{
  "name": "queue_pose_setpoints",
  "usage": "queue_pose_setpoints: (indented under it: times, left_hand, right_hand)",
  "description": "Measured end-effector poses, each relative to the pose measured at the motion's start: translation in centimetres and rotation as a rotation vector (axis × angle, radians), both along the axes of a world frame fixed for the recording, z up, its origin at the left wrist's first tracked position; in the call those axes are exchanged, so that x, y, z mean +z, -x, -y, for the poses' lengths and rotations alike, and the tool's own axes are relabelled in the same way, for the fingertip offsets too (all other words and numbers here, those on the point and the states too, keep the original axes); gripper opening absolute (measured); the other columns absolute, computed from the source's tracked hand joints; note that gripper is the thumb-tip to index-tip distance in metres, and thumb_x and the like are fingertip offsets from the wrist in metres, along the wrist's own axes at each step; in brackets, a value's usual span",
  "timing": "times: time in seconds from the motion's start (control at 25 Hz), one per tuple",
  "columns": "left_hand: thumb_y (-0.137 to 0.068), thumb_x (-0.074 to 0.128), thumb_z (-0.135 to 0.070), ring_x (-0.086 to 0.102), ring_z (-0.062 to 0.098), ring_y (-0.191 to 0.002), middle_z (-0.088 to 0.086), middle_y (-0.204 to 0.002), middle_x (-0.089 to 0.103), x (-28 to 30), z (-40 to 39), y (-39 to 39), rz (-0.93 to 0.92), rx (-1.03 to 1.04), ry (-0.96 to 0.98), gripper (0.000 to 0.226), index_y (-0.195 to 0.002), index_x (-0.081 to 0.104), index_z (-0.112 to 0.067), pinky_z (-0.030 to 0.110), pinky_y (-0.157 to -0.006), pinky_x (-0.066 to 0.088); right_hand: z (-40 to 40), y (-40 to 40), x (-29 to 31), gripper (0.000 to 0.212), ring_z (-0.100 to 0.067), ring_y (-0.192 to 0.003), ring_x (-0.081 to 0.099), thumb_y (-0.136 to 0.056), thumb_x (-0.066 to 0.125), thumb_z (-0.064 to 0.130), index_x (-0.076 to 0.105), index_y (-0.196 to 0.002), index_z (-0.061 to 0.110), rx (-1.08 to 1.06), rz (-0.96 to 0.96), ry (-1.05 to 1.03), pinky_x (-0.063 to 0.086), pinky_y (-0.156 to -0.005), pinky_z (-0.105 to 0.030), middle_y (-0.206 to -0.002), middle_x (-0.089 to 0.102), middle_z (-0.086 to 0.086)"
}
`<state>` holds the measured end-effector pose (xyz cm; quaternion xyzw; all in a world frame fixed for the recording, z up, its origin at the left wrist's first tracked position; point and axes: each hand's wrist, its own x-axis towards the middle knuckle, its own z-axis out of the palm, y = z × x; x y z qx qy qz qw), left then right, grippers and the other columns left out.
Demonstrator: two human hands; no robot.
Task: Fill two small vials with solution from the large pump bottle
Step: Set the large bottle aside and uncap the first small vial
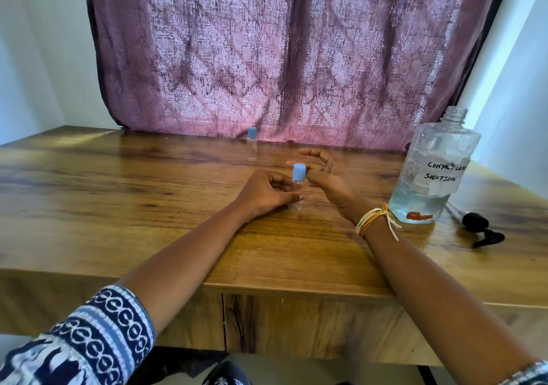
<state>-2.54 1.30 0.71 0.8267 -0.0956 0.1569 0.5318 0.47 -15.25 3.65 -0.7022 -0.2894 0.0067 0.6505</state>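
A small clear vial with a blue cap (299, 172) stands upright on the wooden table (118, 195) near the middle. My left hand (264, 192) grips the vial's body from the left. My right hand (323, 171) hovers just right of the cap, fingers loosely spread and curved, thumb near the cap. A second capped vial (252, 144) stands alone farther back by the curtain. The large clear bottle (436, 165), labelled contact lens solution, stands uncapped at the right, roughly a third full. Its black pump head (480, 229) lies on the table beside it.
A purple patterned curtain (296, 52) hangs behind the table's far edge. White walls flank both sides. The table's front edge runs below my forearms.
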Motion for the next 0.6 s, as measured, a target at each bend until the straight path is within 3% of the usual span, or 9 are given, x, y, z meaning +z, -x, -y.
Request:
queue_pose_setpoints:
  times: [0.08, 0.16, 0.24, 0.32, 0.44, 0.6]
  left_hand:
    - [-0.068, 0.086, -0.018, 0.066, 0.007, -0.077, 0.008, -0.091, 0.076, -0.06, -0.14, -0.14, 0.006, -0.002, -0.003, 0.030, -0.094, 0.077, -0.007, 0.020, -0.074, 0.052]
    - [-0.067, 0.087, -0.019, 0.065, 0.002, -0.073, 0.003, -0.086, 0.076, -0.17, -0.19, -0.26, 0.008, -0.005, -0.003, 0.027, -0.091, 0.077, -0.011, 0.017, -0.072, 0.051]
    - [-0.067, 0.087, -0.019, 0.065, -0.003, -0.069, -0.004, -0.080, 0.074, -0.24, -0.21, -0.29, -0.009, -0.007, 0.016, 0.025, -0.089, 0.076, -0.013, 0.015, -0.070, 0.050]
    - [-0.066, 0.087, -0.020, 0.066, -0.003, -0.069, -0.006, -0.079, 0.074, -0.30, -0.23, -0.41, -0.020, -0.014, 0.025, 0.025, -0.088, 0.077, -0.013, 0.016, -0.071, 0.050]
    - [-0.065, 0.088, -0.021, 0.066, -0.001, -0.070, -0.007, -0.078, 0.074, -0.21, -0.15, -0.31, -0.017, -0.017, 0.017, 0.024, -0.086, 0.077, -0.015, 0.018, -0.073, 0.052]
    - [-0.067, 0.087, -0.022, 0.067, -0.002, -0.069, -0.010, -0.075, 0.074, -0.26, -0.28, -0.28, -0.006, -0.024, 0.008, 0.018, -0.080, 0.076, -0.023, 0.018, -0.072, 0.052]
  right_hand:
    - [-0.03, -0.13, -0.19, 0.050, -0.014, -0.091, 0.065, -0.084, 0.069, -0.001, 0.050, -0.129, 0.012, -0.037, 0.019, 0.038, 0.055, -0.082, -0.024, -0.111, 0.068, -0.009]
    - [-0.02, -0.26, -0.27, 0.051, -0.012, -0.084, 0.062, -0.080, 0.076, 0.008, 0.053, -0.125, 0.013, -0.120, 0.054, 0.069, 0.053, -0.083, -0.028, -0.091, 0.064, -0.001]
    - [-0.09, -0.18, -0.25, 0.041, -0.008, -0.078, 0.062, -0.084, 0.070, 0.001, 0.055, -0.121, 0.011, -0.105, 0.050, 0.042, 0.052, -0.079, -0.026, -0.081, 0.063, 0.001]
    - [-0.07, -0.08, -0.16, 0.036, -0.007, -0.079, 0.064, -0.087, 0.059, -0.006, 0.055, -0.120, 0.009, -0.075, 0.030, 0.015, 0.050, -0.077, -0.024, -0.088, 0.069, -0.006]
    - [0.05, 0.17, 0.11, 0.042, -0.018, -0.090, 0.063, -0.087, 0.056, -0.006, 0.052, -0.126, 0.007, -0.005, -0.015, -0.021, 0.050, -0.078, -0.026, -0.112, 0.068, -0.022]
    - [-0.19, 0.02, -0.26, 0.048, -0.011, -0.080, 0.061, -0.086, 0.057, -0.013, 0.050, -0.130, 0.003, -0.027, 0.033, 0.029, 0.051, -0.080, -0.025, -0.093, 0.066, -0.005]
